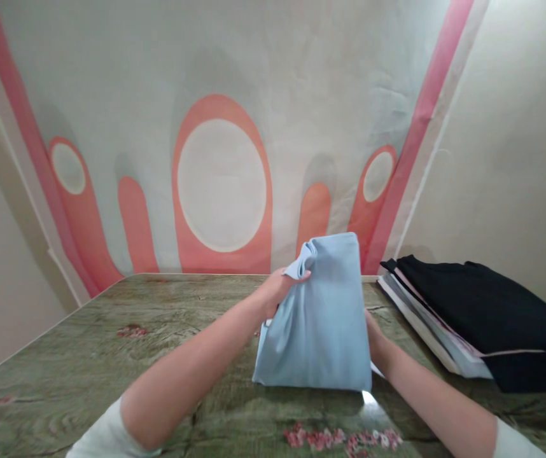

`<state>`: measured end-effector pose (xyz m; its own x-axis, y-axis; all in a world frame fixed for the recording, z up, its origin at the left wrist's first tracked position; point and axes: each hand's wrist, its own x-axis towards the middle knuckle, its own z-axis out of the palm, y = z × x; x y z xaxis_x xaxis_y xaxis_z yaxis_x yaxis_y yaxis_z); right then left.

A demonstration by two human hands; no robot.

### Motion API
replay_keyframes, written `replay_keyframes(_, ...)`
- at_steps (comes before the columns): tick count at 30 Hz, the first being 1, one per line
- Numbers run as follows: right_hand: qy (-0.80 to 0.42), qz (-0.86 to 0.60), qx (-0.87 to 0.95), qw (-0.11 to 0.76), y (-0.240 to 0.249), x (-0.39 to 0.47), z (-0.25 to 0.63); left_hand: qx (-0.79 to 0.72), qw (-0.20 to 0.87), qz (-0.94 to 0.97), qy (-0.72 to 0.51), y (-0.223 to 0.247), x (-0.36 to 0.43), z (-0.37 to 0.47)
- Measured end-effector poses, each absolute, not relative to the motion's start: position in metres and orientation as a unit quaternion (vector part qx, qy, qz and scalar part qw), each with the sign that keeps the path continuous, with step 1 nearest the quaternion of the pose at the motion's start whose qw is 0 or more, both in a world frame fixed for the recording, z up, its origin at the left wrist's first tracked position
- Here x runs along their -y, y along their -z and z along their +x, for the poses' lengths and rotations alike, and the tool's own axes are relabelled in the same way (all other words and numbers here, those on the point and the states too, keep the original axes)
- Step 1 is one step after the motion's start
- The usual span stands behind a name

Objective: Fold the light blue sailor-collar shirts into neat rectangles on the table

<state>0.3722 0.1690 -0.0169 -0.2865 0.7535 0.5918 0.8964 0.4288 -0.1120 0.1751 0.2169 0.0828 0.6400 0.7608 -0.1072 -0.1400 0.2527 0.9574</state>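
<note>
A light blue folded garment [333,312] stands nearly upright on the table, its lower edge close to the tabletop. My left hand [277,291] is closed on a bunched, rolled-over part of the cloth at its upper left side. At the right edge, my right hand [375,334] reaches behind the garment. Its fingers are hidden by the cloth, so their grip does not show. Beneath the lower right corner, near my right wrist, a thin white, shiny sheet-like piece [371,402] peeks out; what it is I cannot make out.
A stack of folded clothes lies at the right, with a black garment [473,312] on top and white and pink layers below. The table [86,362] has a wood-grain cover with pink flower prints. Behind it rises a wall covering [301,95] with orange shapes.
</note>
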Motion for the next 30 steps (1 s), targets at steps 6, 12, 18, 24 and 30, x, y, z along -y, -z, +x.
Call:
replay_keyframes(6, -0.589, -0.391, 0.469, 0.529, 0.039, -0.19, 0.407, -0.404, 0.718, 0.525, -0.214, -0.017, -0.311, 0.165)
replay_keyframes(12, -0.652, -0.39, 0.354, 0.545, 0.052, -0.195, 0.398, -0.401, 0.651, 0.57, -0.3, 0.018, -0.311, 0.148)
replay_keyframes(18, -0.558, -0.472, 0.444, 0.518, 0.042, -0.223, 0.406, -0.439, 0.571, 0.602, -0.344, 0.03, -0.31, 0.145)
replay_keyframes(24, -0.365, -0.555, 0.501, 0.555, 0.052, -0.259, 0.4, -0.407, 0.524, 0.638, -0.391, 0.036, -0.312, 0.143)
replay_keyframes(30, -0.209, -0.6, 0.547, 0.546, 0.057, -0.252, 0.399, -0.409, 0.423, 0.693, -0.417, 0.04, -0.319, 0.141)
